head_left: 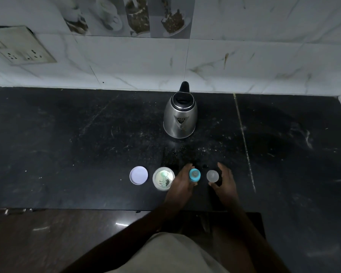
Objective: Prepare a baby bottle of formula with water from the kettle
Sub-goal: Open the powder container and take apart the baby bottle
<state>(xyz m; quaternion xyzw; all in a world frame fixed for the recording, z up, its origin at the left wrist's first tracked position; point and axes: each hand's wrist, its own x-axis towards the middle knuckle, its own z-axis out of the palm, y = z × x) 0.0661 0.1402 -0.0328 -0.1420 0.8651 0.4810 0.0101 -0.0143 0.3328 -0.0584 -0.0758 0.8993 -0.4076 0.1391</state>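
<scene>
Both forearms enter from the bottom edge, and we follow them to the baby bottle [194,175], which stands upright near the front edge of the dark counter [67,144], between our two hands. Our left hand [182,182] wraps the bottle's side, fingers curled around it, with the blue collar and teat showing on top. Our right hand [224,181] lies just beside the clear cap [212,176], fingers loosely curved; we cannot tell whether they touch or pinch it.

We judge the step in hand to be opening the bottle: the cap appears to be off already and the blue collar is still on. To do it well, we would steady the body firmly with the left hand, turn the collar with the right, and set the teat on a clean spot, tip upward, so that nothing meets the gritty stone.

Moving outward, the open formula jar [163,178], a scoop visible inside, stands just left of the left hand, and its white lid [138,175] lies flat further left. The steel kettle [180,117] stands well behind, lid shut, spout facing us. A wall socket [22,50] sits at upper left.

Count: one bottle, one cap, one jar, one lid, one kettle, two hands.
</scene>
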